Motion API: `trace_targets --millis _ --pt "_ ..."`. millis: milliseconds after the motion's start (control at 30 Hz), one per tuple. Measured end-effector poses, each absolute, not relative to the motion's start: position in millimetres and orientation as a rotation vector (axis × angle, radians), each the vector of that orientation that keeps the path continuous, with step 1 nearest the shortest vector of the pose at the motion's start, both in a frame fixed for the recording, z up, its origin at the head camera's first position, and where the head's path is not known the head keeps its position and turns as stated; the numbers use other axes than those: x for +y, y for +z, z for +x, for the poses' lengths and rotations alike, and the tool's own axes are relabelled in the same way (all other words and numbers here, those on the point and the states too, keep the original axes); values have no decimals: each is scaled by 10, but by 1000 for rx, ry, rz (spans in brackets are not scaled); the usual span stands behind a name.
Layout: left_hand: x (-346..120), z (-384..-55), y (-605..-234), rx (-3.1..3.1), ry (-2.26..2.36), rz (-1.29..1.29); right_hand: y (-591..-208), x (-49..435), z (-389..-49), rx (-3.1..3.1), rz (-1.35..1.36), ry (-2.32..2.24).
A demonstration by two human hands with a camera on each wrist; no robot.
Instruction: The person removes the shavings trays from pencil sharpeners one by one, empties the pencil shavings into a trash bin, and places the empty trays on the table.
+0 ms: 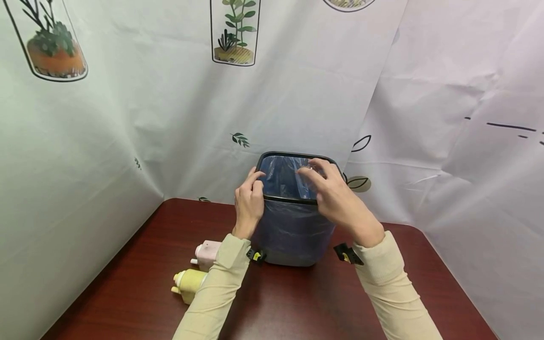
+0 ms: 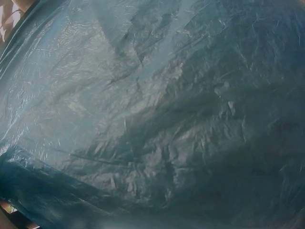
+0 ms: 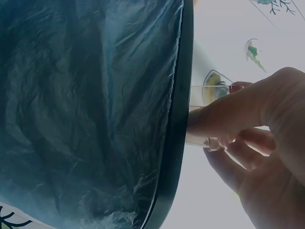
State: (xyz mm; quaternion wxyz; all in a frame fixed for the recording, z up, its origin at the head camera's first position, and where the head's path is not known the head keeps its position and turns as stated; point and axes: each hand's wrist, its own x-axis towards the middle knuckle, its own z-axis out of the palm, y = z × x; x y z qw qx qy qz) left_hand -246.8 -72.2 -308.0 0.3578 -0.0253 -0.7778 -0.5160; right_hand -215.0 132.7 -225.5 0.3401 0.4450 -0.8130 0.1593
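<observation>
A trash bin with a dark rim stands on the table, lined with a blue plastic bag folded over its edge. My left hand grips the bin's left rim, fingers bent over the edge. Across from it, my right hand is over the bin's right side. Its thumb and fingers pinch a small, clear, straight-edged piece, seen beside the rim in the right wrist view; the fingers cover part of it. Crinkled bag film fills most of the left wrist view.
A pink bottle and a yellow bottle, with short spouts, lie on the reddish-brown table left of the bin, partly behind my left sleeve. White printed cloth hangs close behind the bin and along both sides.
</observation>
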Motion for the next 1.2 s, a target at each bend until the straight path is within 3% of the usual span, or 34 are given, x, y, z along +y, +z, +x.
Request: trace_targets --millis 767,1200 --pt "-718 -2455 -3062 -2010 -1323 -60 -2334 1453 -2116 -2178 984 679" --pt "-726 -2465 -3075 -2009 -1319 -76 -2327 1528 -2044 -2326 766 1404"
